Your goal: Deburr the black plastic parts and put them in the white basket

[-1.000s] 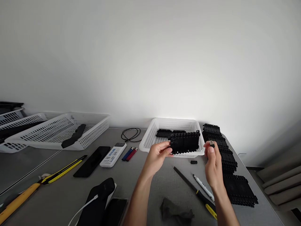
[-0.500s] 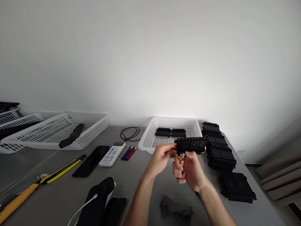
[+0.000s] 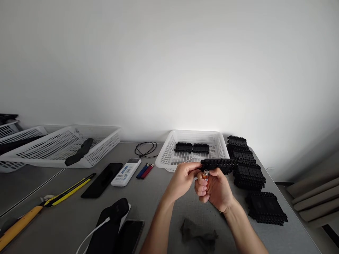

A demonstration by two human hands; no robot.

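In front of the basket, my left hand (image 3: pixel 182 180) pinches the left end of a black plastic panel (image 3: pixel 218 164) with toothed edges. The panel is held up off the table and tilted so that mostly its long edge faces me. Just below it, my right hand (image 3: pixel 215 188) is wrapped around an orange lighter (image 3: pixel 206 174), its metal top pointing up close to the panel's underside. Whether a flame burns there I cannot tell. Behind the panel, two similar black panels (image 3: pixel 184 147) lie in a white basket (image 3: pixel 165 155).
Stacks of black panels (image 3: pixel 250 173) line the right edge, with one pile (image 3: pixel 266 208) nearer. A dark cloth (image 3: pixel 198 234) lies in front. To the left are two lighters (image 3: pixel 145 171), a power bank (image 3: pixel 126 173), phones (image 3: pixel 102 180), a yellow cutter (image 3: pixel 69 192) and a larger basket (image 3: pixel 106 146).
The black panel has moved slightly right and down and tipped, showing less of its face. Both hands keep their grips, with the lighter staying under the panel.
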